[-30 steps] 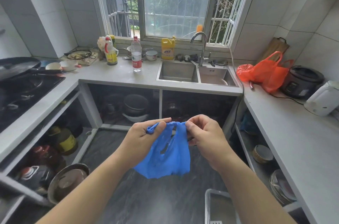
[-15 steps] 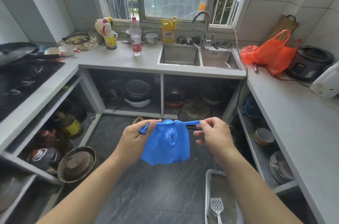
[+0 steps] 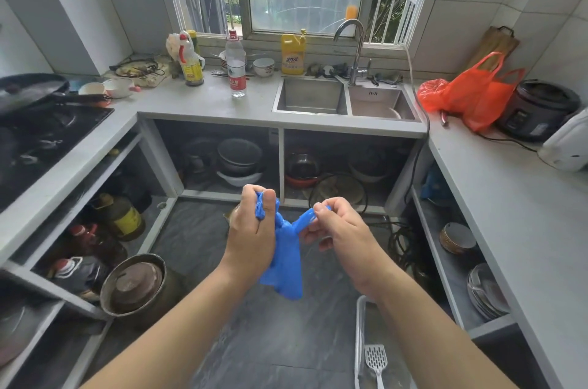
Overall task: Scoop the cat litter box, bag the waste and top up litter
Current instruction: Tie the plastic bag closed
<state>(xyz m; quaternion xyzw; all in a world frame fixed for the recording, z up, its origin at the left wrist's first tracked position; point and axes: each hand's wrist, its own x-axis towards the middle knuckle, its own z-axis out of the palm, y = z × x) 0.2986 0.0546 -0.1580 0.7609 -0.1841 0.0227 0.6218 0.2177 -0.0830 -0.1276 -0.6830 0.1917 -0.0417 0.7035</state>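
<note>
A small blue plastic bag point(image 3: 285, 261) hangs in front of me over the dark floor. My left hand point(image 3: 253, 228) pinches one bunched handle at its top. My right hand point(image 3: 342, 229) pinches the other handle, pulled out to the right. Both handles are twisted thin, and the bag's neck is drawn tight between them. Low at the right, a white slotted scoop point(image 3: 376, 360) lies in a grey litter box point(image 3: 359, 341), of which only the left rim shows; my right forearm hides the rest.
A U-shaped grey counter surrounds me: a stove point(image 3: 38, 140) on the left, a double sink point(image 3: 345, 99) ahead, an orange bag point(image 3: 471, 92) and a rice cooker point(image 3: 537, 108) on the right. Open shelves below hold pots, oil bottles and plates. A metal pot point(image 3: 136, 285) stands at the lower left.
The bag's mouth was held spread wide between both hands; now the handles are twisted and the neck is drawn narrow. The view has tilted down, showing more of the litter box and scoop.
</note>
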